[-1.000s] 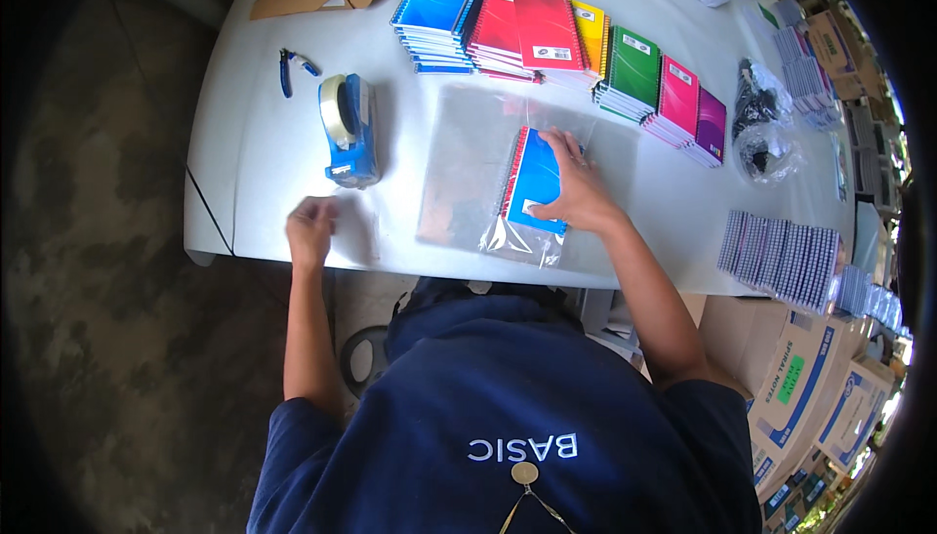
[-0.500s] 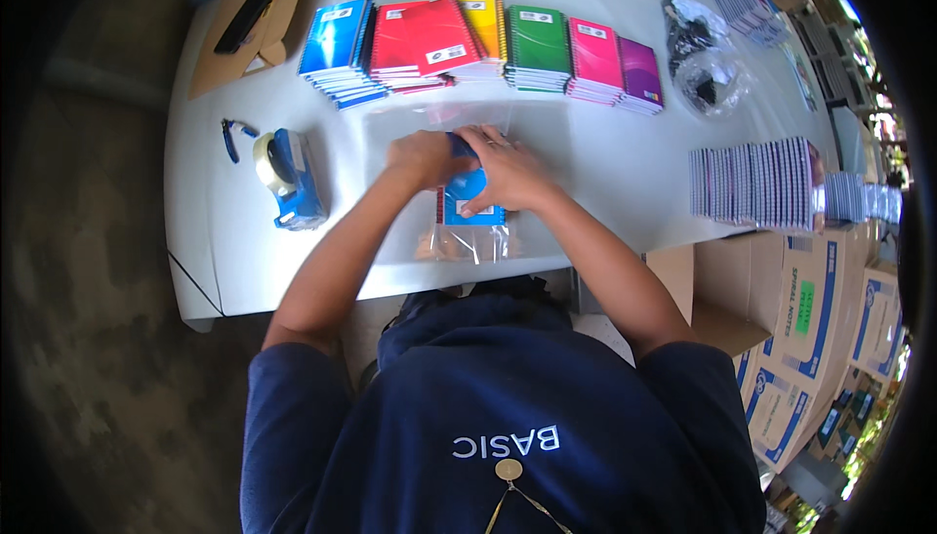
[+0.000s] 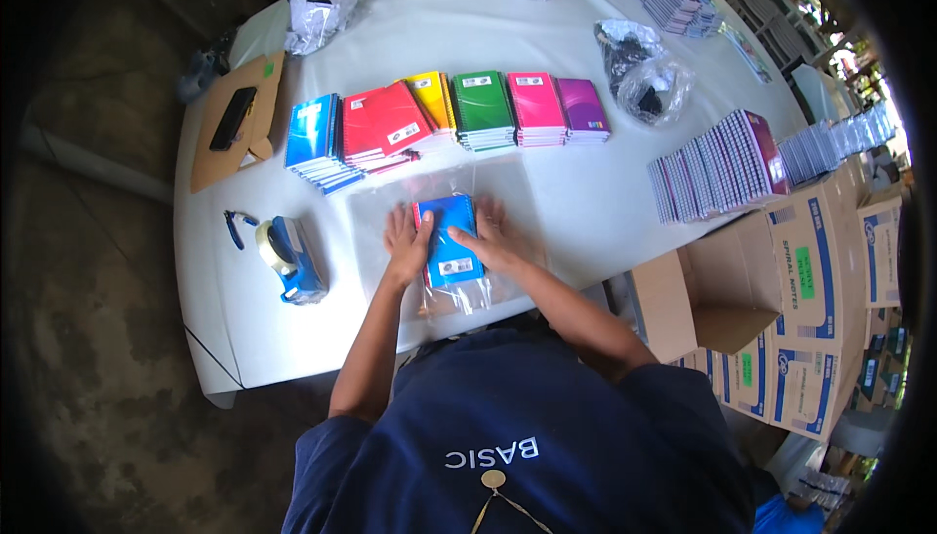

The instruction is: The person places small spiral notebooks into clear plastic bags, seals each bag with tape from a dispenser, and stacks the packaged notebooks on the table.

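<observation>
A blue spiral notebook [image 3: 450,258] lies on the white table in front of me, with a red edge showing along its left side. Clear plastic film [image 3: 444,302] wraps it and sticks out past its near end. My left hand [image 3: 404,241] rests along the left side, fingers spread and thumb on the cover's edge. On the right side, my right hand [image 3: 491,238] has its fingers stretched out and its thumb over the cover. More clear plastic [image 3: 376,204] spreads flat beneath and around the notebook.
Beyond my hands stand piles of blue [image 3: 312,132], red [image 3: 376,122], yellow [image 3: 429,97], green [image 3: 483,104], pink [image 3: 535,102] and purple notebooks [image 3: 583,106]. A blue tape dispenser [image 3: 298,266] and cutters [image 3: 234,228] sit left. Right are a notebook row [image 3: 717,168] and open carton [image 3: 732,280].
My hands have parted from over the notebook to its two sides, uncovering the blue cover. The whole view has shifted, showing more of the table's far side.
</observation>
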Motion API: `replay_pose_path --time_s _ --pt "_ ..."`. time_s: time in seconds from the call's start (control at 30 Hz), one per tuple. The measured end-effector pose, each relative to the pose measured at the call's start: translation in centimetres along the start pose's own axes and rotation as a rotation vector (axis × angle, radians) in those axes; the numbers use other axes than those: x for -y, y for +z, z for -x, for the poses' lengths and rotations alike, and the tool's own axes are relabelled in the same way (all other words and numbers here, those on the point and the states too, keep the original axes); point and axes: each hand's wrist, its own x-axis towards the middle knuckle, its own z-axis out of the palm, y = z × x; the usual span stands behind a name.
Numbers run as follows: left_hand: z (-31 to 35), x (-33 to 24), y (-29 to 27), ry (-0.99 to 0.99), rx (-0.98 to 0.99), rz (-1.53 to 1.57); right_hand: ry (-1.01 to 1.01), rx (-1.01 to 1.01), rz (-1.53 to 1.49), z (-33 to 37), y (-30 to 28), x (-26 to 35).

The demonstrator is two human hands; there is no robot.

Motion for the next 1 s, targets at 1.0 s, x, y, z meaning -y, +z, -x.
replay_pose_path --time_s 1.0 --pt "3.2 -8.7 -3.5 0.504 -0.477 -0.387 -0.814 -0.539 0.444 4.1 -1.4 6.0"
